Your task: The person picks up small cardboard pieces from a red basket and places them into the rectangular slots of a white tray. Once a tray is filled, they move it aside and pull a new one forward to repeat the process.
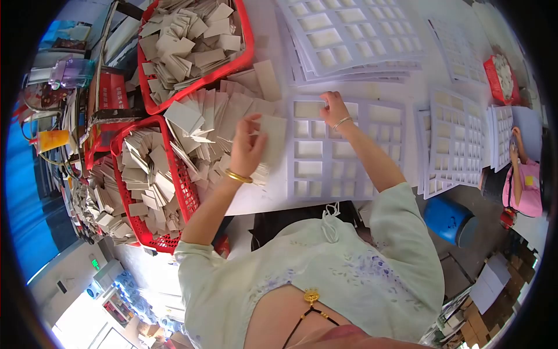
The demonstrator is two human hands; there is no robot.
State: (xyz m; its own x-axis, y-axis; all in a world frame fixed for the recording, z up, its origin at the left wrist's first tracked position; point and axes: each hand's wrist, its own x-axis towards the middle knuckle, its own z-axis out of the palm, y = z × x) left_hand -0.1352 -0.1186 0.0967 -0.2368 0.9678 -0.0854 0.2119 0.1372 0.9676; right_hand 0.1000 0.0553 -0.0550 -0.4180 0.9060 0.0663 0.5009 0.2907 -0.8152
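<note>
A white sheet with rows of rectangular cut-outs (pixel 365 152) lies flat on the table in front of me. My right hand (pixel 333 109) is over its upper left part, fingers curled and tips near a cut-out; whether they pinch anything is too small to tell. To the left, my left hand (pixel 248 146) has its fingers bent beside a pale rectangular card (pixel 273 138), which it appears to hold at the edge. Under and behind this hand spreads a loose heap of grey-white cards (pixel 200 123).
Red baskets (pixel 250 35) (pixel 186 198) full of cards stand at the left. Stacks of cut-out sheets (pixel 354 35) (pixel 456 139) lie behind and to the right. A blue barrel (pixel 450 222) stands beyond the table's edge. Another person in pink (pixel 528 183) handles sheets at the far right.
</note>
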